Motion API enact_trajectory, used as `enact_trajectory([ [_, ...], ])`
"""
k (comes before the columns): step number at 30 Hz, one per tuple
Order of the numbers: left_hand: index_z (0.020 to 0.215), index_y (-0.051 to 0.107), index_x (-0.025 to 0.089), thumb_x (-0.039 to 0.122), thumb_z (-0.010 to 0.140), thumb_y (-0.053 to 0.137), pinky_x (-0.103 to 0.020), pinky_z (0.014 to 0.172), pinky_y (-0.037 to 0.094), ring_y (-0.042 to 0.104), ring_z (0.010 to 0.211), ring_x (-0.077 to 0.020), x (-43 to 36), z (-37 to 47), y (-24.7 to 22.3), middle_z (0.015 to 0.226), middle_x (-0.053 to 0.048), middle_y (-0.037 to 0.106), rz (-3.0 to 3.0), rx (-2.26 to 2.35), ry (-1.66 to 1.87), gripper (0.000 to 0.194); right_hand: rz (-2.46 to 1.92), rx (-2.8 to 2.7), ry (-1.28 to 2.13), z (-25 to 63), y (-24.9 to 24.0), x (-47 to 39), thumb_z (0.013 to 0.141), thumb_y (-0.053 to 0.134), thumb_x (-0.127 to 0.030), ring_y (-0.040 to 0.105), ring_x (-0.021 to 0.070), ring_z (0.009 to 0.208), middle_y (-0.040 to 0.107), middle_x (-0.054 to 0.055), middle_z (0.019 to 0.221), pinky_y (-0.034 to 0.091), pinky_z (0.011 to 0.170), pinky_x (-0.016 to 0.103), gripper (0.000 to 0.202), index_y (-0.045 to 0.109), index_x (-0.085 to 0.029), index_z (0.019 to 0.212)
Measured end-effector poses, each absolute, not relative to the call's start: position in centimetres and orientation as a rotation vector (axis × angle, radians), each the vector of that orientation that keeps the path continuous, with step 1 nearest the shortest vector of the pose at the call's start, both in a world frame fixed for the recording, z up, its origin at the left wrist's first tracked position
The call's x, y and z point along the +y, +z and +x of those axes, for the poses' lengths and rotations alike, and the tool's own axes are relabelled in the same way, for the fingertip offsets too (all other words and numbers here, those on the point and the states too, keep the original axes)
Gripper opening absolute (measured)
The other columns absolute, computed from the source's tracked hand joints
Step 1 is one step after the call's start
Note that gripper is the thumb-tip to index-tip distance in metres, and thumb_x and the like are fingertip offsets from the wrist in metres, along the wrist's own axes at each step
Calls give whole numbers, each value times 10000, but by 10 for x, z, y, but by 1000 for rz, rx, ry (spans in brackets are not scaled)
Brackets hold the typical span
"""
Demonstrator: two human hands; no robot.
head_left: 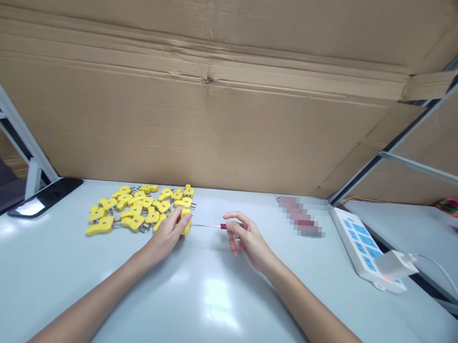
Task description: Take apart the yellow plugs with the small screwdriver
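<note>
Just beside the left hand (167, 235), many yellow plugs (132, 223), some perhaps behind it.

We see the left hand (168, 234) holding one yellow piece (186, 227), and the right hand (253, 242) keeping loosely, by its red handle, a thin screwdriver (223, 226). Its metal shaft reaches to this piece; the tip we cannot distinguish. Beside the left hand we observe many yellow plugs (133, 223), spread on the pale table (155, 308). At the right, a white adapter (396, 265) sits in the power strip (356, 242).
</note>
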State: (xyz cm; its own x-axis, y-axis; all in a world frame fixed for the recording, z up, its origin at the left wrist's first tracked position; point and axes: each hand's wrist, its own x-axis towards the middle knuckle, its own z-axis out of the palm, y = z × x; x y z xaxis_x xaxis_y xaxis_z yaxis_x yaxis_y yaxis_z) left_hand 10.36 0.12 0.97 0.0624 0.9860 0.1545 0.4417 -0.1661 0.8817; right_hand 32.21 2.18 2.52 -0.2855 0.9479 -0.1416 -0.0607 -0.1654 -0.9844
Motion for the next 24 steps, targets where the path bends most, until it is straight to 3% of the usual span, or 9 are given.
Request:
enact_trajectory([
  [3, 800, 442, 224, 510, 941, 345, -255, 599, 389, 462, 664, -164, 2, 103, 7, 691, 30, 447, 1760, 1443, 1064, 333, -1133, -1253, 1631, 322, 25, 22, 709, 664, -461, 511, 106, 401, 564, -49, 577, 354, 312, 191, 332, 550, -218, 905],
  [5, 781, 431, 225, 503, 942, 349, -251, 583, 386, 451, 642, -160, 2, 104, 7, 679, 34, 433, 1781, 1445, 1079, 331, -1170, -1274, 1638, 323, 23, 23, 761, 592, -538, 410, 77, 306, 502, -72, 473, 268, 279, 175, 349, 558, -208, 870],
  [7, 769, 416, 227, 500, 941, 352, -246, 569, 385, 445, 626, -156, 1, 104, 8, 669, 38, 423, 1771, 1443, 1081, 329, -1153, -1286, 1610, 323, 22, 23, 762, 598, -520, 353, 61, 285, 442, -95, 420, 262, 283, 167, 335, 569, -201, 861],
  [11, 767, 406, 228, 500, 941, 340, -245, 571, 373, 433, 625, -154, 1, 104, 8, 670, 42, 404, 1772, 1438, 1053, 329, -1120, -1255, 1651, 323, 24, 21, 714, 659, -430, 560, 120, 426, 606, -36, 631, 396, 324, 197, 352, 553, -228, 982],
  [13, 762, 395, 229, 500, 940, 338, -246, 574, 365, 426, 629, -155, 1, 104, 8, 672, 42, 396, 1775, 1443, 1051, 329, -1195, -1277, 1673, 323, 26, 21, 768, 596, -494, 473, 93, 334, 551, -56, 541, 303, 279, 176, 332, 554, -221, 953],
  [16, 756, 381, 231, 503, 939, 339, -248, 580, 360, 423, 633, -156, 2, 103, 7, 674, 43, 394, 1769, 1461, 1046, 330, -1232, -1303, 1648, 323, 26, 21, 780, 591, -501, 241, 33, 277, 342, -121, 401, 177, 280, 151, 305, 547, -203, 822],
  [20, 757, 392, 229, 512, 939, 331, -253, 591, 359, 429, 637, -158, 2, 103, 8, 674, 43, 399, 1802, 1474, 1035, 342, -1163, -1267, 1645, 324, 28, 22, 685, 698, -425, 439, 77, 374, 511, -76, 540, 322, 315, 172, 335, 529, -224, 894],
  [22, 745, 380, 229, 512, 937, 335, -252, 581, 361, 429, 625, -157, 2, 104, 8, 663, 45, 396, 1803, 1473, 1027, 345, -1221, -1263, 1672, 324, 28, 22, 732, 635, -486, 404, 78, 334, 483, -83, 499, 276, 291, 175, 332, 527, -224, 905],
  [24, 737, 369, 230, 510, 936, 340, -250, 574, 363, 429, 617, -156, 1, 104, 8, 654, 45, 395, 1797, 1474, 1018, 345, -1260, -1260, 1667, 324, 28, 23, 770, 579, -501, 281, 51, 299, 388, -108, 427, 200, 288, 166, 305, 530, -214, 860],
])
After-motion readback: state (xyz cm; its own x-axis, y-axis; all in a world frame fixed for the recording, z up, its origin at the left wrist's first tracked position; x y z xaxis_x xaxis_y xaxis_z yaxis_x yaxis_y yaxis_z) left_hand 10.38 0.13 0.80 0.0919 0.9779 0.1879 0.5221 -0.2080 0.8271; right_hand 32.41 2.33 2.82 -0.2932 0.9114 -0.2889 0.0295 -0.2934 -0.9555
